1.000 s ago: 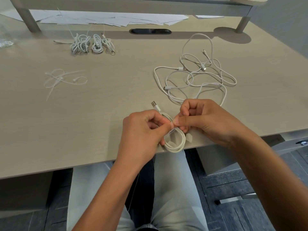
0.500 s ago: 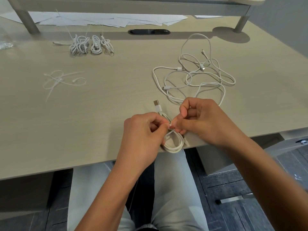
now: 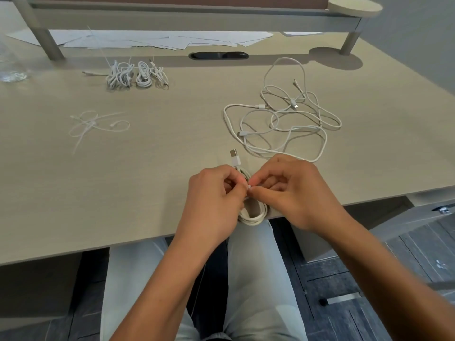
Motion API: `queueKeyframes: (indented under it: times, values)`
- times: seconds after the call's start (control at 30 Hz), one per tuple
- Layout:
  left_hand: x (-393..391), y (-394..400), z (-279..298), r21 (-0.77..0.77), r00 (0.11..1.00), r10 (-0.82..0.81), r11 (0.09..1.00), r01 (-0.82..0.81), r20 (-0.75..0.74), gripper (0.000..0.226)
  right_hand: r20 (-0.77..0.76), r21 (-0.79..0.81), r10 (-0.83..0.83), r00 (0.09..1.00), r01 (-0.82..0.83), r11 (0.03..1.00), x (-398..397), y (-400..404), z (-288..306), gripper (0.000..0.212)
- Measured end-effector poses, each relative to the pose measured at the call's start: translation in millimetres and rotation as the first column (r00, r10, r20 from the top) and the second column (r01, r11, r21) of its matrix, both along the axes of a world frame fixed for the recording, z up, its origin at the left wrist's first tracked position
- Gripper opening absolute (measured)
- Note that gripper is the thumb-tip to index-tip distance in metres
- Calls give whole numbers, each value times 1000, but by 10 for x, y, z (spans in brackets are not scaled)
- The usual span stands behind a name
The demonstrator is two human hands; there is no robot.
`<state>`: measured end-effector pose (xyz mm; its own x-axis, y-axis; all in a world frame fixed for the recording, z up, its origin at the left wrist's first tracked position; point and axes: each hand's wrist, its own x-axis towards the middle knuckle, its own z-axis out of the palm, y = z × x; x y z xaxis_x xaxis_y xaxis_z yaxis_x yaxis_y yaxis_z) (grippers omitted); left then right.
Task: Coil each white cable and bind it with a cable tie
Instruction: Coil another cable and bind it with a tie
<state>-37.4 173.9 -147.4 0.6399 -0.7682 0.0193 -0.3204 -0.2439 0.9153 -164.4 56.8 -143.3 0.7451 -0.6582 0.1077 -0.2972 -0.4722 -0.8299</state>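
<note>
A coiled white cable point(image 3: 253, 215) lies at the desk's front edge, its USB plug point(image 3: 235, 157) pointing away from me. My left hand point(image 3: 213, 193) and my right hand point(image 3: 290, 190) meet over the coil's top. Both pinch a thin white cable tie point(image 3: 249, 187) at their fingertips; most of the tie is hidden by the fingers. Loose white cables point(image 3: 283, 119) sprawl tangled just beyond my right hand. Several bound cable coils point(image 3: 138, 76) sit in a row at the back left. Spare cable ties point(image 3: 96, 124) lie scattered at the left.
The beige desk point(image 3: 147, 168) has a black cable slot point(image 3: 218, 55) at the back. A monitor shelf on grey legs point(image 3: 46, 43) spans the rear, with white papers point(image 3: 157, 40) under it. My legs show below the desk's front edge.
Both hands have drawn closer together over the coil. The loop of the coil showing between them looks smaller. The rest of the desk is unchanged.
</note>
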Motion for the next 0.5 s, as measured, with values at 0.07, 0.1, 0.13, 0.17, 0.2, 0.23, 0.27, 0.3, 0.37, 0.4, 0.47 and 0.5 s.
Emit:
queueKeyframes:
  times: [0.07,0.1,0.13,0.17,0.2,0.23,0.27,0.3,0.37,0.4,0.47,0.5]
  values:
    - [6,7,21,6,1000,-9,1000,9,-22,25,17,-24,21,1000,-21,1000,-3,23,-15,13]
    - [7,9,30,9,1000,-11,1000,11,-23,25,24,-41,33,999,-32,999,-10,35,-18,13]
    - [7,12,40,10,1000,-10,1000,10,-24,26,29,-60,43,999,-42,997,-17,42,-20,13]
    - [11,12,45,10,1000,-9,1000,10,-29,26,33,-78,51,998,-48,996,-27,44,-22,13]
    - [15,15,50,12,999,-13,1000,14,-39,26,36,-99,59,998,-55,994,-38,44,-25,13]
    - [24,17,56,15,998,-21,1000,22,-52,25,38,-128,70,997,-65,990,-46,41,-28,12]
    - [34,21,61,17,997,-30,999,32,-72,24,41,-157,84,996,-76,985,-53,40,-34,11]
    - [45,25,62,15,995,-40,999,41,-94,23,49,-181,95,994,-85,980,-56,43,-45,11]
    - [65,25,61,11,991,-52,998,54,-123,22,79,-201,98,992,-81,976,-57,57,-71,9]
    - [71,22,61,11,990,-56,998,58,-128,22,97,-203,89,991,-68,977,-52,65,-82,9]
    - [72,12,60,10,990,-59,998,60,-125,21,130,-190,55,990,-30,981,-47,84,-101,10]
    - [72,6,59,10,991,-57,998,59,-121,21,144,-163,32,989,-8,987,-45,88,-111,12]
